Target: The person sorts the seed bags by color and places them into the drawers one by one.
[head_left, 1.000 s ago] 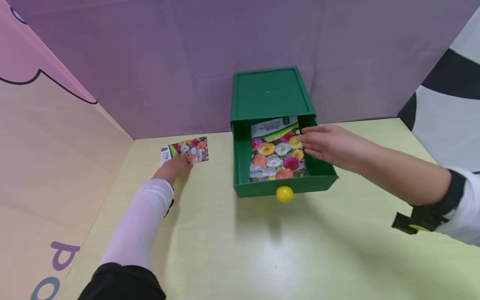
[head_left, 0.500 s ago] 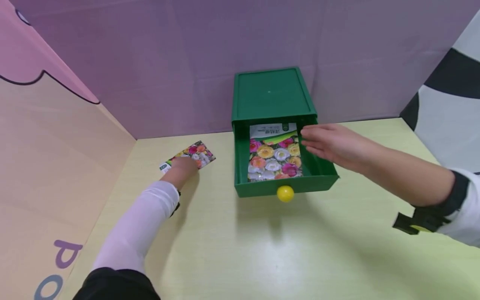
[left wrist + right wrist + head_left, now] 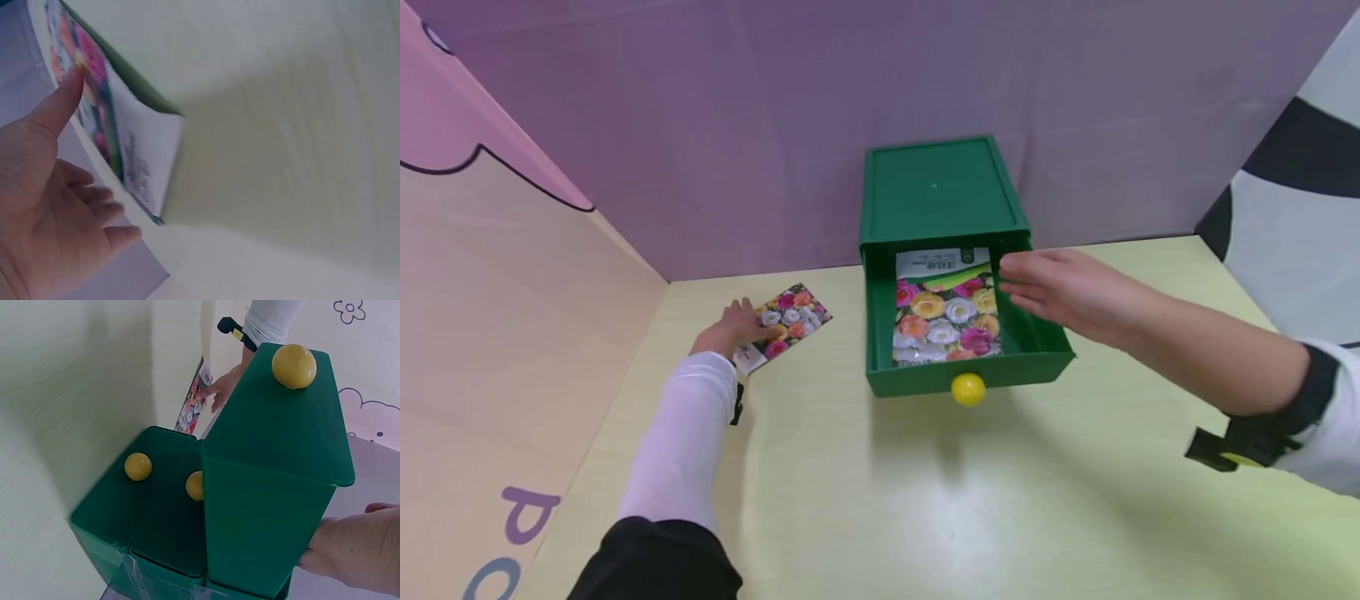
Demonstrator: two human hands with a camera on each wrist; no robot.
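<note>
Head view: a small green plastic drawer cabinet (image 3: 936, 192) stood at the back of a pale yellow-green tabletop (image 3: 925, 500), against a purple fabric backdrop (image 3: 737, 108). Its top drawer (image 3: 1030, 362), green with a round yellow knob (image 3: 967, 389), was pulled out toward the person. A flat seed packet printed with coloured flowers (image 3: 943, 312) lay inside the drawer. The right hand (image 3: 1060, 287) hovered over the drawer's right wall, fingers straight and close together, holding nothing; whether it touched the wall could not be told. A second flower-printed seed packet (image 3: 790, 321) lay flat on the table, left of the cabinet and well apart from it. The left hand (image 3: 730, 329) rested on that packet's near-left end, fingers spread and extended, pressing down, not pinching. White sleeve on the left arm, black strap at each wrist.

Left wrist view: blurred. The left hand (image 3: 44, 206) was open, thumb straight and lying at the edge of the second packet (image 3: 119, 144), the other fingers loosely bent and closed round nothing. The packet's white end with small print faced the camera, flat on the table (image 3: 281, 125).

Right wrist view: the pulled-out drawer (image 3: 275, 469) filled the frame with its yellow knob (image 3: 294, 365); two more closed green drawers with yellow knobs (image 3: 138, 466) showed below it. The right hand (image 3: 356, 550) lay against the drawer's side, fingers not visible. Far off, the left hand (image 3: 222, 387) sat on the second packet (image 3: 192, 406).
</note>
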